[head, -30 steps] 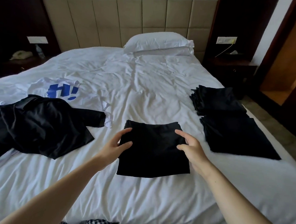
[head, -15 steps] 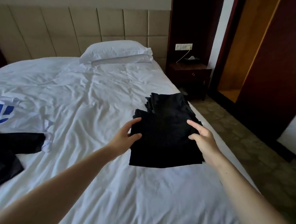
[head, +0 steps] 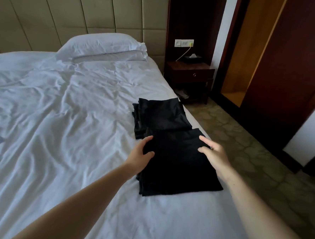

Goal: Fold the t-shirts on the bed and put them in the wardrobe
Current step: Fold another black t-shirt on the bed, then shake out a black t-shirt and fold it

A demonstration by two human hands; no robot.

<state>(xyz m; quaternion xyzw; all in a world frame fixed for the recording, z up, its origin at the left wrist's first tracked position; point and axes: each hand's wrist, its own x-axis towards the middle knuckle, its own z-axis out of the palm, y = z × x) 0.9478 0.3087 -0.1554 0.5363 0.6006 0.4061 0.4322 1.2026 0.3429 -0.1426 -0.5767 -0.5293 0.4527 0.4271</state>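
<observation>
1. Reaching in from the bottom of the view, two bare forearms stretch over the white bed (head: 69,132).
2. The left hand (head: 138,155) grips the left edge of a folded black t-shirt (head: 176,157), with the thumb on top and the fingers curled round the side.
3. The right hand (head: 215,156) pinches the right edge between thumb and forefinger.
4. The t-shirt is a smooth, flat rectangle atop the near stack of folded black t-shirts (head: 140,181), by the bed's right edge.
5. Just behind and touching it lies a second stack (head: 162,116), its layered edges showing on the left.
6. Two white pillows (head: 102,45) lie against the padded headboard (head: 85,13).
7. A dark nightstand (head: 189,73) carries a tissue box (head: 191,58). What its lower shelf holds is too dim to tell.
8. The wardrobe (head: 248,60) stands open, showing a wood-lined inside.
</observation>
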